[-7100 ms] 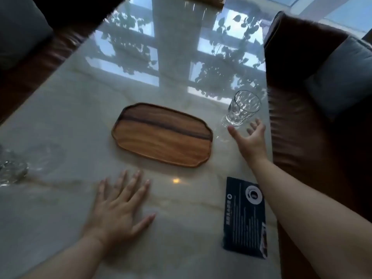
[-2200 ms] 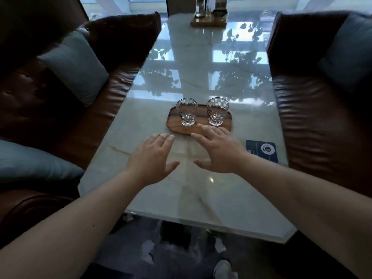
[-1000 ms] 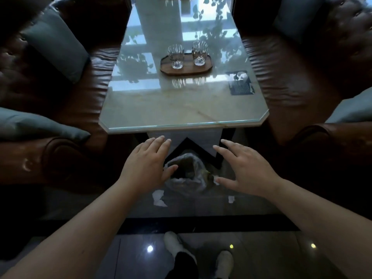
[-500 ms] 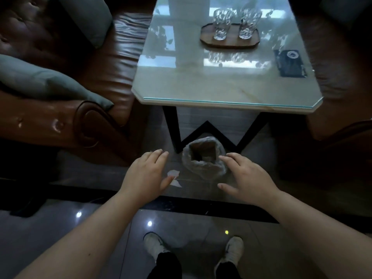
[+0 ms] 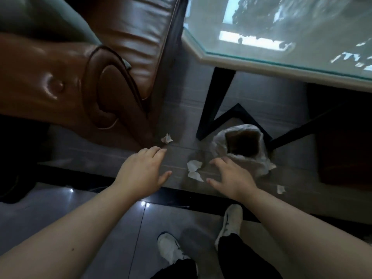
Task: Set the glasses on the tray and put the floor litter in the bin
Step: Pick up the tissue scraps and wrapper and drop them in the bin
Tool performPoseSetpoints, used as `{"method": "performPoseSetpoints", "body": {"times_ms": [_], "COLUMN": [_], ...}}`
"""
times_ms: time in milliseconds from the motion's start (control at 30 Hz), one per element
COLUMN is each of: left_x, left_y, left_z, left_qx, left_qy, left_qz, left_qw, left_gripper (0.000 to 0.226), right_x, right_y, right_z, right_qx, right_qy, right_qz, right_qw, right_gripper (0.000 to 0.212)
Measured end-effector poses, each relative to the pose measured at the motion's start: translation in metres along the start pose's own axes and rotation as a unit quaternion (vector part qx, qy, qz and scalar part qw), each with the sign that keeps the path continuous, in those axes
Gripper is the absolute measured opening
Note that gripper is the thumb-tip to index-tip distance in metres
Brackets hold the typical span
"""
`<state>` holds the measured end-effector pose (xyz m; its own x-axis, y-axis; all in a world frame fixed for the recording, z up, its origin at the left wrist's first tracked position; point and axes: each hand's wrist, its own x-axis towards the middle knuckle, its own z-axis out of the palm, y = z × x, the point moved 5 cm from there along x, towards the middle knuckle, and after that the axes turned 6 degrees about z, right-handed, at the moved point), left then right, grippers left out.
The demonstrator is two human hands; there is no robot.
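A small bin (image 5: 241, 144) lined with a white plastic bag stands on the floor under the table's near end. White paper scraps lie around it: a crumpled pair (image 5: 193, 170) between my hands, one scrap (image 5: 166, 138) by the sofa's foot, another (image 5: 280, 189) to the right. My left hand (image 5: 142, 172) hovers open, fingertips just short of the sofa-side scrap. My right hand (image 5: 231, 177) hovers open beside the crumpled pair and in front of the bin. Neither holds anything. The tray and glasses are out of view.
A brown leather sofa arm (image 5: 70, 87) fills the left. The glass-topped table's edge (image 5: 281, 65) overhangs the upper right, its black legs (image 5: 217, 103) flanking the bin. My white shoes (image 5: 171, 250) stand on the glossy tiles below.
The view has dropped lower and closer to the floor, losing the tray and glasses. Both hands have reached down toward the scraps by the bin, still empty.
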<state>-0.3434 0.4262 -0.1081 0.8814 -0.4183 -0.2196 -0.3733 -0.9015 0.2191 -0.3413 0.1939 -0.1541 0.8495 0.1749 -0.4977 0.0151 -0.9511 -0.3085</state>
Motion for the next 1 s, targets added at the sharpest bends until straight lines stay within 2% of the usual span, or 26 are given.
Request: {"method": "performPoseSetpoints", "body": {"times_ms": [167,367,567,733,867,1000], "left_x": [0.05,0.129,0.19,0.227,0.253,0.274], "left_y": [-0.049,-0.114,-0.161,-0.186,-0.204,-0.215], "left_z": [0.113,0.258,0.365,0.442,0.471,0.493], "left_qx": [-0.054,-0.062,-0.056,-0.057,-0.054,-0.083], "left_qy": [0.008,-0.003,-0.023,-0.07,-0.07,-0.068], "left_qz": [-0.044,-0.088,-0.149,-0.189,-0.201,-0.232], "left_qw": [0.998,0.994,0.987,0.978,0.976,0.967], "left_gripper": [0.062,0.058,0.048,0.058,0.072,0.071], "right_x": [0.104,0.231,0.321,0.371,0.381,0.375], "right_y": [0.013,0.047,0.067,0.082,0.097,0.123], "right_z": [0.097,0.199,0.273,0.314,0.333,0.35], "right_qx": [-0.003,-0.029,-0.095,-0.113,-0.117,-0.102], "right_qy": [-0.033,-0.065,-0.026,-0.01,-0.021,-0.05], "right_qz": [-0.011,0.021,-0.027,-0.03,-0.044,-0.035], "right_qw": [0.999,0.997,0.995,0.993,0.992,0.993], "right_gripper": [0.043,0.042,0.046,0.046,0.045,0.045]}}
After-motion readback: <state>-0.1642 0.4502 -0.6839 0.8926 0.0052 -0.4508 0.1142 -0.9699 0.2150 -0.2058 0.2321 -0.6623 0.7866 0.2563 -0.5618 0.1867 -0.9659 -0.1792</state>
